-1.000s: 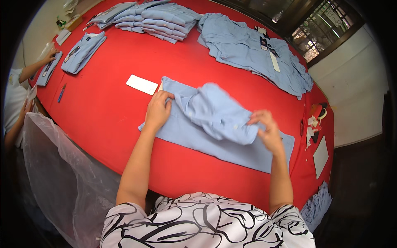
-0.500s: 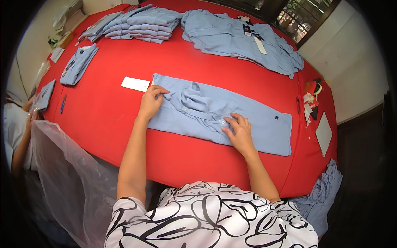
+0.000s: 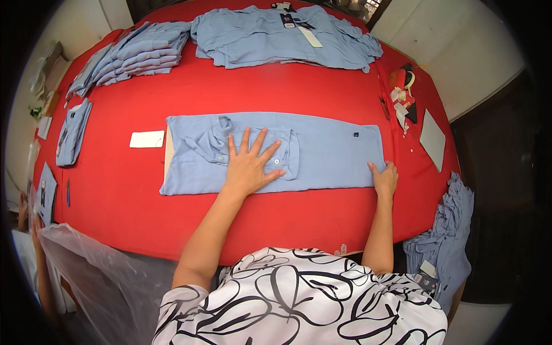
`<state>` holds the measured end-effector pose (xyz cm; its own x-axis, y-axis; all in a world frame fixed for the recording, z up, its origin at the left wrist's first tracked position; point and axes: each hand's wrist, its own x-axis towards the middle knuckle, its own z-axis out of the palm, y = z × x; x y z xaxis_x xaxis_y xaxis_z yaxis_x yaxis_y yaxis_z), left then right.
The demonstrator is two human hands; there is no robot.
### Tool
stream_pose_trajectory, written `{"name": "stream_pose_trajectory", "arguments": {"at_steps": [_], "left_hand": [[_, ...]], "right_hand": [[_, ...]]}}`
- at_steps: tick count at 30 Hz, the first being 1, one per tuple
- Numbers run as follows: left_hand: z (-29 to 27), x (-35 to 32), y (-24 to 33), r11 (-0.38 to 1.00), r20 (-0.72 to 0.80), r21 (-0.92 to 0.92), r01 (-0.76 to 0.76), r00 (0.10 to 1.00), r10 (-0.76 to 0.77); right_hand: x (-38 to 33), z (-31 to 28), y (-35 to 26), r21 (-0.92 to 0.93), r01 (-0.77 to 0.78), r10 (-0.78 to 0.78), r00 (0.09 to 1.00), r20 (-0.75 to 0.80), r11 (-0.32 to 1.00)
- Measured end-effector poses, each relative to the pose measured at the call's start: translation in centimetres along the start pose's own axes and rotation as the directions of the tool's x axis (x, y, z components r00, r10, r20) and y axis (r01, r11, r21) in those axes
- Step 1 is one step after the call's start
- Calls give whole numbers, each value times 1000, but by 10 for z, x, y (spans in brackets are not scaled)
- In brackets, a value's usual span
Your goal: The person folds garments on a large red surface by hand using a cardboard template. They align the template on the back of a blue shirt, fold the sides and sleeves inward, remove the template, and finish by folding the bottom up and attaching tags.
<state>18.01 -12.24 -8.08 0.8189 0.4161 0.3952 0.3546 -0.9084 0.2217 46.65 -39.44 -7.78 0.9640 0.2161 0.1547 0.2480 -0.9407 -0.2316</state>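
A light blue shirt (image 3: 322,150) lies folded into a long flat strip across the red table (image 3: 241,92). My left hand (image 3: 249,164) presses flat on its middle, fingers spread, over the folded sleeve and cuff buttons. My right hand (image 3: 384,179) rests on the strip's lower right corner, fingers on the cloth edge. A pale board edge (image 3: 168,150) shows under the shirt's left end. A small white card (image 3: 147,139) lies just left of the shirt.
A stack of folded blue shirts (image 3: 138,57) sits at the back left, unfolded shirts (image 3: 282,37) at the back. Single folded shirts (image 3: 73,133) lie at the left. Tags and scissors (image 3: 403,95) and a grey card (image 3: 432,139) lie right. Clear plastic (image 3: 86,270) hangs at the near left; more blue cloth (image 3: 445,241) hangs right.
The bunched shirt has been laid out flat into a strip. My left hand moved from its left end to the middle; my right hand slid out to the lower right corner.
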Motion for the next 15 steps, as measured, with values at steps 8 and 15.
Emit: {"name": "stream_pose_trajectory", "arguments": {"at_steps": [8, 15], "left_hand": [[-5, 0, -1, 992, 56, -127, 9, 998, -1], [1, -4, -17, 842, -84, -527, 115, 979, -187]], "right_hand": [[9, -32, -61, 675, 268, -313, 948, -57, 687], [-139, -13, -200, 316, 710, -777, 564, 280, 630]]}}
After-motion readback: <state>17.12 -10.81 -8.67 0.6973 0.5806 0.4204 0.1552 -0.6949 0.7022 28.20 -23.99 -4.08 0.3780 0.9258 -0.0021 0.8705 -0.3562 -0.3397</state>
